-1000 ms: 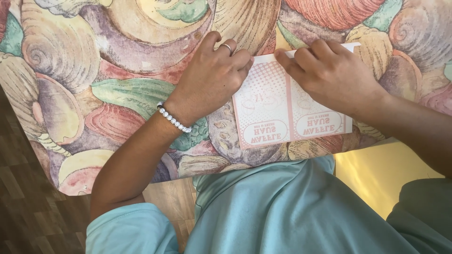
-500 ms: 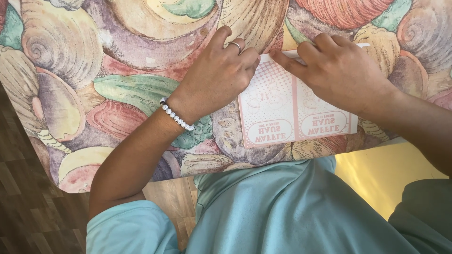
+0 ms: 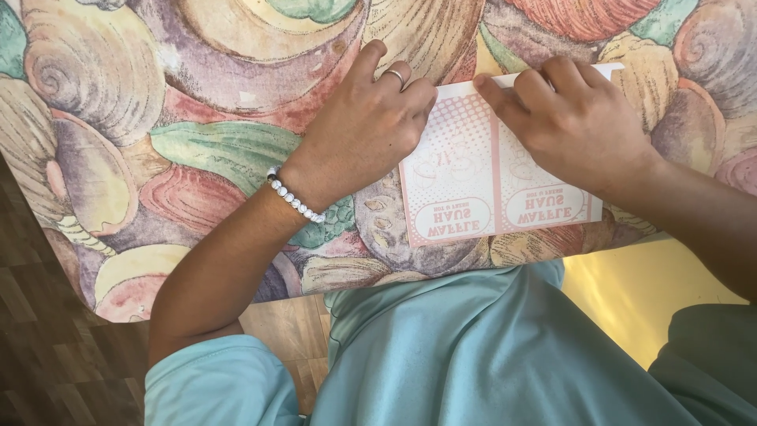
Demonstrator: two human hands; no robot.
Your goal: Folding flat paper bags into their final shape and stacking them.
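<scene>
The left hand (image 3: 364,130), wearing a ring and a white bead bracelet (image 3: 294,198), is pressing its curled fingers on the left edge of the flat pink-and-white printed paper sheet (image 3: 473,185), hiding that edge; the right hand (image 3: 579,122) is lying flat over its upper right part, on the shell-patterned tablecloth (image 3: 158,118)

A shell-patterned tablecloth (image 3: 197,150) bears a pink-and-white printed paper (image 3: 461,185).

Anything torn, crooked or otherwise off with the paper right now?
Nothing stands out. The pink-and-white printed paper lies flat on the shell-patterned tablecloth, with no tear showing. The left hand and right hand press along its far edge, which looks slightly turned up.
</scene>
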